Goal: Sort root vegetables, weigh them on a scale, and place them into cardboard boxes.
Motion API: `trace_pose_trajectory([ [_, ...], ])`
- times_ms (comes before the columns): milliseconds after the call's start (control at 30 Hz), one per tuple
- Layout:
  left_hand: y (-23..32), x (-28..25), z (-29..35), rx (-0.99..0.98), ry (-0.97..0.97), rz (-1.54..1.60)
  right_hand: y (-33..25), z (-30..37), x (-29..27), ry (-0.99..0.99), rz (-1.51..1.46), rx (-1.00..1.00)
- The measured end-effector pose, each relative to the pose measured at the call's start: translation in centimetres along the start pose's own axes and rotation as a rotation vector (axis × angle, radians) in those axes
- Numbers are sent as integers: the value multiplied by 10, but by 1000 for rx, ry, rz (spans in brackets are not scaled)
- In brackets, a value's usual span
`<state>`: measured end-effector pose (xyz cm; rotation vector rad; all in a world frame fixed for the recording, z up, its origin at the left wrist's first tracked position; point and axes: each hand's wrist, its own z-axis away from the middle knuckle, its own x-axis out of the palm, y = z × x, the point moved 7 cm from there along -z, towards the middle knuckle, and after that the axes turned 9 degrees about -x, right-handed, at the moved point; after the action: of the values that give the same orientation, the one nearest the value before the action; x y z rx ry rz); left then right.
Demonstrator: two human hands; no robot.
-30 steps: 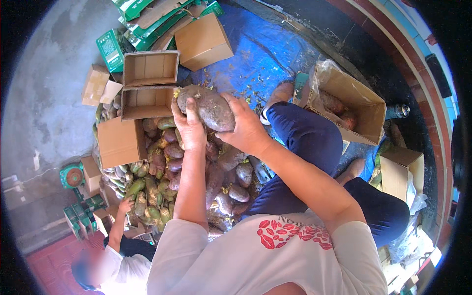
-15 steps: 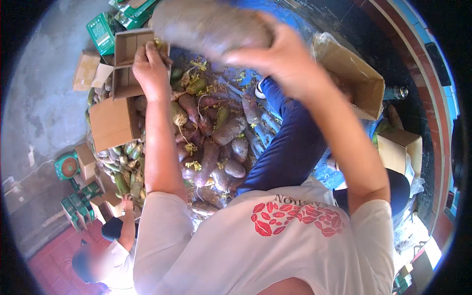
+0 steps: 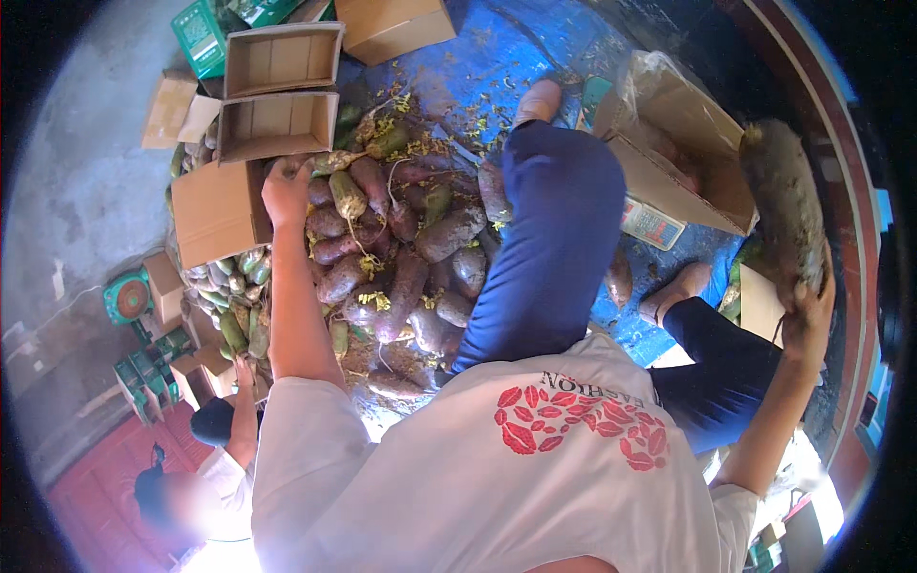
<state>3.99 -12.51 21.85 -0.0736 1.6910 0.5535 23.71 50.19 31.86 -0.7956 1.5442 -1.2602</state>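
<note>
A long, thick, dirt-covered purplish radish (image 3: 785, 205) is held upright at the far right. My right hand (image 3: 810, 320) is closed around its lower end. At the left edge of a heap of purple radishes (image 3: 411, 286), my left hand (image 3: 287, 196) reaches down beside an open cardboard box (image 3: 218, 212). Its fingers are curled together over the heap, and what they grip, if anything, is hidden. Close to those fingertips lies a greenish radish (image 3: 336, 162). Yellow leaf bits and thin roots cling to several radishes.
Two open cardboard boxes (image 3: 279, 126) stand beyond my left hand. At right, a larger carton (image 3: 673, 181) lined with plastic stands by a small keypad panel (image 3: 651, 225). A blue sheet (image 3: 497, 57) covers the floor. Another person's hand (image 3: 245, 374) touches greenish radishes at lower left.
My right hand has swung the long radish from the top middle to the far right. My left hand has drawn nearer, down to the heap's edge. My legs have shifted, showing the carton more.
</note>
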Motion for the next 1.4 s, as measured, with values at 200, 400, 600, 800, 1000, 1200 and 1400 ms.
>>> trace_pose_trajectory([
  [200, -54, 6, -17, 259, -12, -25, 34, 30, 1, -6, -37, 156],
  [400, 15, 6, -20, -40, -79, 4, 40, 28, -12, -86, -53, 154],
  [600, 83, -34, -26, -207, -139, 506, 77, 37, -8, -256, 31, 248],
  [800, 175, -7, -22, 62, -275, 926, 222, 76, 48, -375, 181, 498],
  [1000, 307, 56, 79, 125, -782, 708, 312, 114, 170, -292, 135, 496],
  [1200, 362, 67, 143, 729, -654, 336, 315, 112, 210, -656, 732, 338],
  [1400, 397, 72, 198, 1215, -574, -2, 338, 95, 153, -225, 1019, 196],
])
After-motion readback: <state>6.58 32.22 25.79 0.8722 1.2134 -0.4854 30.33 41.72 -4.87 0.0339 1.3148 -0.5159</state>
